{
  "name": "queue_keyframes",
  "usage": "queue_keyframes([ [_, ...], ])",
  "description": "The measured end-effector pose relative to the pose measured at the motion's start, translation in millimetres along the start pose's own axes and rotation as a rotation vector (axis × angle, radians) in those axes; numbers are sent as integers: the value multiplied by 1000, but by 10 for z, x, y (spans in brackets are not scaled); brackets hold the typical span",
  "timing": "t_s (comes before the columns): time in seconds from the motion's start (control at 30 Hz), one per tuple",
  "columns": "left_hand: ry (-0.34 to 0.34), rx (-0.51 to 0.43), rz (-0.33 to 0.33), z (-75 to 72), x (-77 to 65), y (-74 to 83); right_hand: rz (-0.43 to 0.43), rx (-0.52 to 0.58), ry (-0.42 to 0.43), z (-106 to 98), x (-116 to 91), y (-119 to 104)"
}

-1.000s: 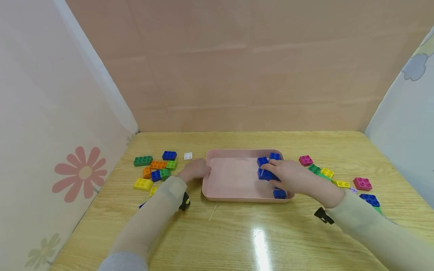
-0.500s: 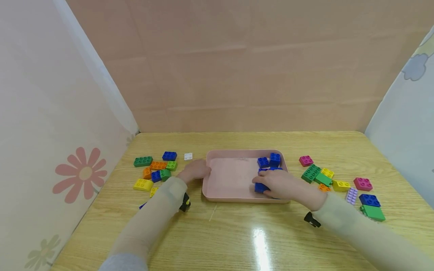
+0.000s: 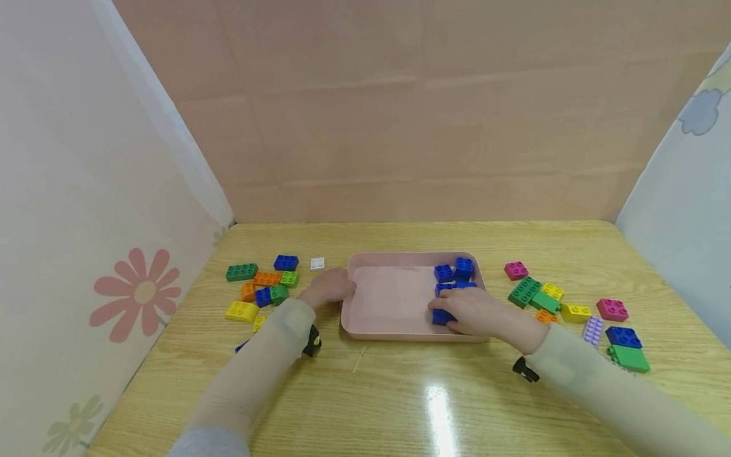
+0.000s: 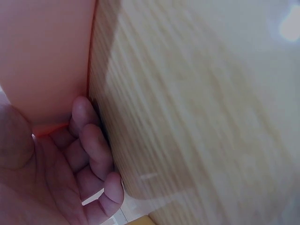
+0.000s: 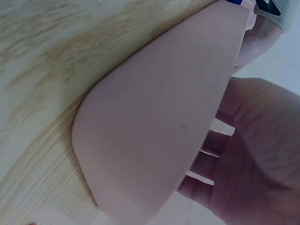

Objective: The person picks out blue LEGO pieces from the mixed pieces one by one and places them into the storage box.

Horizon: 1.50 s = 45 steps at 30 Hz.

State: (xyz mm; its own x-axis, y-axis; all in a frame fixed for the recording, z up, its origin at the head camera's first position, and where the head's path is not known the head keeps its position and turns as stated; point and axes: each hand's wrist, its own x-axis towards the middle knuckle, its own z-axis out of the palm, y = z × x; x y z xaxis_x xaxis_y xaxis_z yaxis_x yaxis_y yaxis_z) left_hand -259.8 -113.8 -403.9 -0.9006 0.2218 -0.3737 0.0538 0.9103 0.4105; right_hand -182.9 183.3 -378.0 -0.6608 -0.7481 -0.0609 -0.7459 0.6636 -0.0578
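A shallow pink tray (image 3: 391,295) lies on the wooden table with several blue bricks at its right end. My left hand (image 3: 328,285) grips the tray's left rim; in the left wrist view, curled fingers (image 4: 96,150) lie against the outer wall. Inside the tray, my right hand (image 3: 478,311) holds a blue brick (image 3: 442,317) near the front wall, partly covering it. Behind that hand stand other blue bricks (image 3: 464,268). In the right wrist view, the tray's wall (image 5: 154,112) hides the right fingertips and the held brick.
Left of the tray lie loose bricks, among them green (image 3: 242,272), orange (image 3: 266,278) and yellow (image 3: 241,311) ones, and a white piece (image 3: 316,263). More lie on the right, including green (image 3: 524,291), pink (image 3: 613,310), lilac (image 3: 592,331) and blue (image 3: 624,337) bricks.
My right hand has moved left and toward the tray's front, and a blue brick there has shifted with it. The left hand stays at the rim.
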Motion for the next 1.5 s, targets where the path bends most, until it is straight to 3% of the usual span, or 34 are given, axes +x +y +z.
queue_keyframes([
  [0.37, -14, 1, -10, -6, -6, 8, 43, 27, -19, -29, -22, 4],
  [0.63, -2, 2, -9, -1, -7, 9, 141, 54, -10, -225, -141, 7],
  [0.87, -13, -20, -16, 5, -2, 8, 215, 133, 31, -279, -290, 89],
  [1.2, -13, -29, -7, 5, 3, 8, 289, 143, 186, -348, -604, 206],
  [1.5, -16, -25, -8, 3, 2, 9, 426, 191, 214, -404, -1008, 432],
])
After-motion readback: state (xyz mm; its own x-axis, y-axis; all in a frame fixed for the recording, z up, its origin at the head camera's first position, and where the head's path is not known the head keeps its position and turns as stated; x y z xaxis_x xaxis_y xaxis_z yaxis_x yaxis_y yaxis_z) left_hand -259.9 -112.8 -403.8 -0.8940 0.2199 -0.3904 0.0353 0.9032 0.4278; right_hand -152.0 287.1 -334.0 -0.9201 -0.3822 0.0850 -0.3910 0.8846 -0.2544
